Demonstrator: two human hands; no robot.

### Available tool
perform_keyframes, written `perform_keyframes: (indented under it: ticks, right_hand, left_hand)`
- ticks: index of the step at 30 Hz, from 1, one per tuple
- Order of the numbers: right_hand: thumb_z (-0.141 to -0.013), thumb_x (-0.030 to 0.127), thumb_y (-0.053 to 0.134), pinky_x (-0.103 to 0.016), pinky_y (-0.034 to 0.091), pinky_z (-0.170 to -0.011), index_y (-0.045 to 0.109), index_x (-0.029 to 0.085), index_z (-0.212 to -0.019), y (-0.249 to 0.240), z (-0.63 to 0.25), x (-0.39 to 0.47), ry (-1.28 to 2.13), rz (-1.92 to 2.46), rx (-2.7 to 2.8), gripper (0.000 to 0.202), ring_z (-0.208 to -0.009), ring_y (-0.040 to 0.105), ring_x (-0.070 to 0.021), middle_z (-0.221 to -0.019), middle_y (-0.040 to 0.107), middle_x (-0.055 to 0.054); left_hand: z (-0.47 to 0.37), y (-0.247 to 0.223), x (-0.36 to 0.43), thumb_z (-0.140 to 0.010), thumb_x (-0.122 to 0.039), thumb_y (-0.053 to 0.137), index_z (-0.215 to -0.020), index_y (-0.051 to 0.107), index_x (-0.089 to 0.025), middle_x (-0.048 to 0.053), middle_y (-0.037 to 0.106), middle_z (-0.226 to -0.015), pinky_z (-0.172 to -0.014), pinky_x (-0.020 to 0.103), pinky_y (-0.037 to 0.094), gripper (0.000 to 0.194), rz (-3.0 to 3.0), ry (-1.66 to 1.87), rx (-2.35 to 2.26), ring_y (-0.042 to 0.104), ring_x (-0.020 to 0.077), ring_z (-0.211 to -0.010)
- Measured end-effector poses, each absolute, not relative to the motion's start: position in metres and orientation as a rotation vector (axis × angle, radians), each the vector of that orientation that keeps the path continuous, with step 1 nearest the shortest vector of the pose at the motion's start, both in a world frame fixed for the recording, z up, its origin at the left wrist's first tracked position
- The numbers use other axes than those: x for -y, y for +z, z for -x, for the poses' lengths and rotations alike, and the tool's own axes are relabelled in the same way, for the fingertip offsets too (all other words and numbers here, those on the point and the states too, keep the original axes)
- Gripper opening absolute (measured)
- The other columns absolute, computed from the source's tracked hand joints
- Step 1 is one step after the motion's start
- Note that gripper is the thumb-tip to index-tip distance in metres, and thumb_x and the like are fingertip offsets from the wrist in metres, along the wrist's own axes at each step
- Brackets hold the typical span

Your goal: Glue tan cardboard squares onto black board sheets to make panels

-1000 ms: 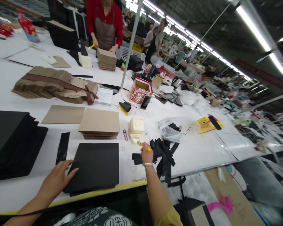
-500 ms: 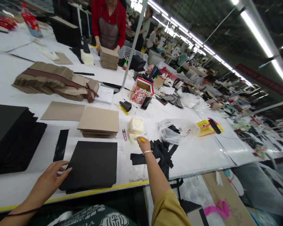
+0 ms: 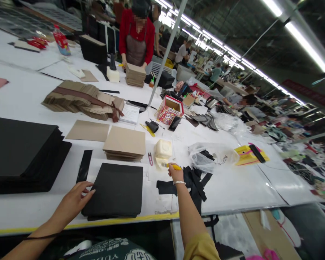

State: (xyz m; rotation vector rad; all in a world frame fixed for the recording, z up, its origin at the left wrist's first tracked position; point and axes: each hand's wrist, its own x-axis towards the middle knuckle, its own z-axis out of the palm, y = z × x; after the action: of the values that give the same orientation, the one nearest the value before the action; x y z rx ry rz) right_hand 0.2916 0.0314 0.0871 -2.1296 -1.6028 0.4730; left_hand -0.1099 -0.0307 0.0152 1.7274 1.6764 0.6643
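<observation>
My right hand is closed around a brush with a yellow handle. The brush's tip is at the low opening of a cream-coloured plastic glue container. My left hand is open, with thumb and fingers apart, resting at the left edge of a stack of black sheets. Behind that stack lies a pile of beige boards. Small pink-handled thread snips lie beside the container. Black strips are heaped to the right of my right hand.
A tall black stack fills the left side. One black strip and a loose board lie near it. A plastic bag, a red box and a pole stand beyond. Across the table, a co-worker in red handles boards.
The view has shifted, so the table's things appear farther right. My right hand still has the brush at the container, its handle now showing more. My left hand stays at the black stack's edge.
</observation>
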Motion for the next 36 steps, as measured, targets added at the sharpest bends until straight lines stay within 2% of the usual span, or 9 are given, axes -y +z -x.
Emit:
perform_keyframes:
  ticks: [3,5,8,10,14,18,20,28,36]
  right_hand:
    - [-0.086,0.033,0.05,-0.036,0.047,-0.08,0.05,0.017,-0.112,0.091,-0.279,-0.044,0.473,2.101,1.546,0.031,-0.095,0.054,-0.0163,-0.112,0.052,-0.007]
    - [-0.086,0.034,0.049,-0.034,0.049,-0.074,0.053,0.015,-0.106,0.088,-0.279,-0.053,0.509,2.08,1.49,0.028,-0.087,0.057,-0.0147,-0.103,0.057,-0.006]
    - [-0.082,0.036,0.042,-0.029,0.049,-0.048,0.057,0.017,-0.064,0.078,-0.301,-0.064,0.699,2.197,1.064,0.031,-0.051,0.059,-0.0155,-0.063,0.062,-0.008]
    - [-0.077,0.038,0.045,-0.027,0.046,-0.043,0.054,0.019,-0.057,0.077,-0.316,-0.072,0.678,2.226,0.905,0.029,-0.042,0.056,-0.0154,-0.053,0.059,-0.007]
    - [-0.075,0.044,0.046,-0.023,0.04,-0.039,0.056,0.019,-0.071,0.103,-0.287,-0.104,0.646,1.892,1.064,0.027,-0.038,0.048,-0.0112,-0.052,0.054,-0.001]
    - [-0.074,0.044,0.052,-0.02,0.036,-0.039,0.056,0.018,-0.083,0.131,-0.183,-0.15,0.936,1.542,1.429,0.028,-0.04,0.044,-0.0089,-0.052,0.05,0.004]
    - [-0.073,0.045,0.053,-0.019,0.035,-0.04,0.057,0.017,-0.084,0.134,-0.133,-0.168,1.022,1.46,1.594,0.031,-0.04,0.044,-0.0085,-0.051,0.05,0.004]
    - [-0.074,0.036,0.051,-0.019,0.041,-0.051,0.061,0.017,-0.077,0.115,-0.07,-0.201,1.145,1.245,2.017,0.022,-0.052,0.051,-0.0086,-0.063,0.058,0.002]
    - [-0.073,0.037,0.048,-0.017,0.036,-0.042,0.062,0.017,-0.079,0.097,-0.059,-0.261,1.017,1.44,1.867,0.025,-0.042,0.046,-0.0075,-0.051,0.053,0.005]
  left_hand:
    - [0.109,0.025,0.025,-0.079,-0.042,0.046,-0.097,0.053,-0.02,0.005,0.056,-0.097,-0.065,0.025,0.05,0.029,-1.751,0.746,-1.671,0.058,0.0144,-0.075]
    - [0.108,0.033,0.015,-0.082,-0.039,0.044,-0.097,0.053,-0.021,0.005,0.056,-0.097,-0.064,0.025,0.05,0.025,-1.791,0.792,-1.664,0.058,0.0135,-0.074]
    - [0.105,0.047,-0.009,-0.085,-0.033,0.039,-0.101,0.052,-0.021,0.006,0.057,-0.1,-0.075,0.028,0.05,0.024,-1.945,0.86,-1.664,0.058,0.0155,-0.086]
    - [0.097,0.056,-0.027,-0.085,-0.029,0.038,-0.103,0.053,-0.02,0.008,0.057,-0.103,-0.087,0.033,0.045,0.025,-2.115,0.904,-1.633,0.054,0.0182,-0.097]
    - [0.063,0.066,-0.068,-0.085,-0.023,0.037,-0.115,0.05,-0.018,0.01,0.053,-0.119,-0.099,0.037,0.034,0.033,-2.475,0.804,-1.408,0.046,0.0201,-0.112]
    - [0.024,0.061,-0.102,-0.082,-0.03,0.042,-0.13,0.034,-0.016,0.01,0.037,-0.137,-0.106,0.042,0.016,0.05,-2.67,0.503,-1.238,0.028,0.0231,-0.127]
    - [0.013,0.054,-0.113,-0.08,-0.033,0.045,-0.132,0.031,-0.015,0.012,0.034,-0.138,-0.106,0.045,0.012,0.057,-2.651,0.403,-1.271,0.025,0.0248,-0.128]
    - [0.012,0.039,-0.123,-0.077,-0.036,0.05,-0.131,0.032,-0.017,0.012,0.039,-0.134,-0.104,0.045,0.011,0.06,-2.551,0.382,-1.308,0.027,0.0258,-0.126]
    - [0.01,0.035,-0.126,-0.078,-0.036,0.047,-0.132,0.03,-0.017,0.011,0.036,-0.137,-0.103,0.046,0.013,0.06,-2.56,0.34,-1.309,0.029,0.0251,-0.125]
